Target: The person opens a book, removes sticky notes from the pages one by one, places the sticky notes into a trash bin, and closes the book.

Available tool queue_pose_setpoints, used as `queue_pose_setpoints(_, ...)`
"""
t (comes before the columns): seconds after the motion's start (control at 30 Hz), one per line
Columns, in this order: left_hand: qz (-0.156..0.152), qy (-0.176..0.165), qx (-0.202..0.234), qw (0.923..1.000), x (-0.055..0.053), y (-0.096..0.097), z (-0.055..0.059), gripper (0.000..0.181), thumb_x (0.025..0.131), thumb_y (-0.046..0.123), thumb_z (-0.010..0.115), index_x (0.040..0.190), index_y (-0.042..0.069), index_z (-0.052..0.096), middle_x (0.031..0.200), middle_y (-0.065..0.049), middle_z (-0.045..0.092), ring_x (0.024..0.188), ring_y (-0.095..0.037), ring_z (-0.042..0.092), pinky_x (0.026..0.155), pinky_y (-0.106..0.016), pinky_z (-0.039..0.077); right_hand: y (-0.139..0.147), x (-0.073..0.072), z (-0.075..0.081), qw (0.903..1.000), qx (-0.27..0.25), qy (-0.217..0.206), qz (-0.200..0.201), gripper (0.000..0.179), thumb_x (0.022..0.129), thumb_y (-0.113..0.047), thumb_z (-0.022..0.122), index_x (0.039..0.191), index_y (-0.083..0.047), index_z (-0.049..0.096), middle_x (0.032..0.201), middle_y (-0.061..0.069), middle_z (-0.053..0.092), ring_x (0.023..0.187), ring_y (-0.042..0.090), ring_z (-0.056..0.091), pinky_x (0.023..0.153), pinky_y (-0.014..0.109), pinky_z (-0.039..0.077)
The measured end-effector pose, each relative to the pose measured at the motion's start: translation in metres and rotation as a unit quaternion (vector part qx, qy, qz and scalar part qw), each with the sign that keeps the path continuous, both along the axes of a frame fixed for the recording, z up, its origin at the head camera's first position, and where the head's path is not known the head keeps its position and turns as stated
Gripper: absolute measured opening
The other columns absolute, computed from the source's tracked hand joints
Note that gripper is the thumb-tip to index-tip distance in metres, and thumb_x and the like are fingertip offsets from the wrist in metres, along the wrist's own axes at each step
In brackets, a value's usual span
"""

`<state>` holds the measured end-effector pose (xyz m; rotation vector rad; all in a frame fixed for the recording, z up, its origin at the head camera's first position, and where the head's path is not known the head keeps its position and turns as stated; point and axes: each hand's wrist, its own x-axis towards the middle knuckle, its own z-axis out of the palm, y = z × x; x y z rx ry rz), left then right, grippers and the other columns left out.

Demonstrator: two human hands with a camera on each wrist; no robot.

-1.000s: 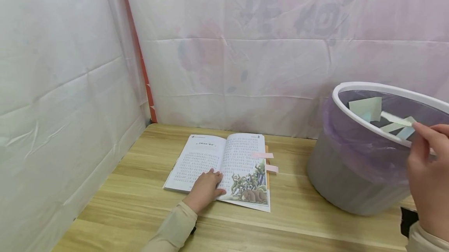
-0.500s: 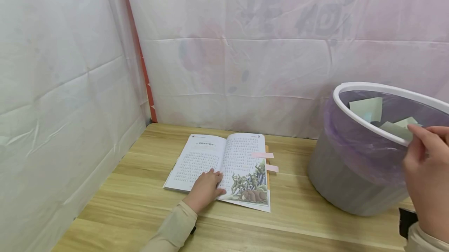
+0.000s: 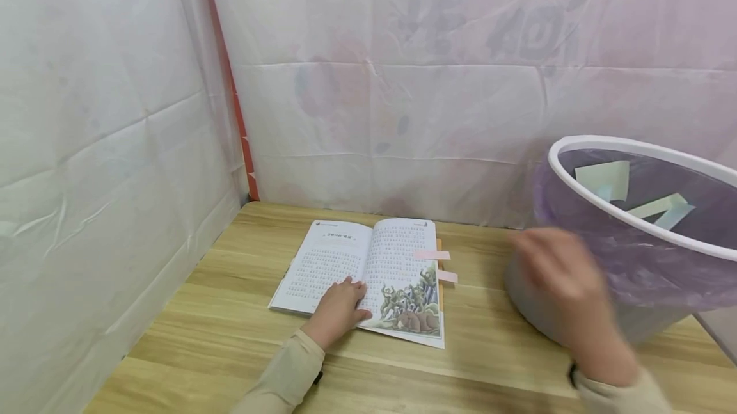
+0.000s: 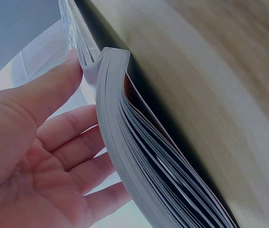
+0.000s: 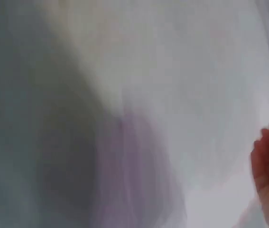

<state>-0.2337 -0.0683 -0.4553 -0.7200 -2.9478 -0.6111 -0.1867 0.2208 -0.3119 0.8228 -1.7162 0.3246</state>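
Note:
An open book point(image 3: 397, 244) lies on the table, its right page bearing a coloured picture. Two pink paper tabs, an upper one point(image 3: 432, 254) and a lower one point(image 3: 447, 277), stick out past its right edge. My left hand point(image 3: 338, 313) rests on the lower middle of the pages; in the left wrist view its fingers lie extended over the book point(image 4: 120, 118). Blurred by motion, my right hand point(image 3: 567, 292) is in front of the bin point(image 3: 633, 144), between it and the book. Its fingers look loosely bent, with nothing visible in them.
The grey bin has a white rim and a purple liner point(image 3: 622, 267). Inside lie a pale green paper point(image 3: 604, 178), a pale strip point(image 3: 656, 207) and a bluish strip point(image 3: 675, 216). Hanging sheets point(image 3: 449, 113) border the wooden table point(image 3: 201, 331) behind and at left.
The pale slip pinched in my right hand was let go over the bin. That hand has moved left and down from the rim toward the book. My left hand has stayed put.

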Motion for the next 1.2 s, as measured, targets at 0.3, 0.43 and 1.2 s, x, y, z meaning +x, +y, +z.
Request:
queue_pose_setpoints(0.3, -0.002, 0.000, -0.001, 1.0000, 0.003, 0.001, 0.001, 0.051, 0.082, 0.026, 0.075, 0.121, -0.004, 0.063, 0.124, -0.016, 0.063, 0.122, -0.038, 0.053, 0.101, -0.052, 0.042, -0.017, -0.090, -0.109, 0.9571, 0.185, -0.221, -0.028, 0.023, 0.071, 0.010, 0.075, 0.089, 0.001, 0.065, 0.087, 0.009, 0.058, 0.081, 0.025, 0.056, 0.066, 0.037, 0.052)
queue_pose_setpoints(0.43, 0.002, -0.002, 0.006, 1.0000, 0.004, 0.002, 0.001, 0.051, 0.081, 0.025, 0.075, 0.121, -0.004, 0.064, 0.124, -0.016, 0.063, 0.122, -0.038, 0.053, 0.101, -0.051, 0.042, -0.021, -0.110, -0.129, 0.9413, 0.209, -0.258, -0.062, 0.021, 0.074, 0.005, 0.075, 0.090, -0.002, 0.064, 0.089, 0.009, 0.056, 0.083, 0.025, 0.055, 0.069, 0.039, 0.051)
queue_pose_setpoints(1.2, 0.011, 0.000, 0.004, 0.9999, -0.002, 0.001, 0.000, 0.052, 0.081, 0.028, 0.076, 0.121, -0.003, 0.064, 0.124, -0.014, 0.063, 0.122, -0.037, 0.053, 0.102, -0.050, 0.042, -0.028, -0.129, -0.133, 0.9337, 0.252, -0.239, -0.087, 0.020, 0.074, 0.017, 0.068, 0.089, 0.005, 0.063, 0.087, 0.013, 0.058, 0.081, 0.026, 0.054, 0.073, 0.036, 0.052)
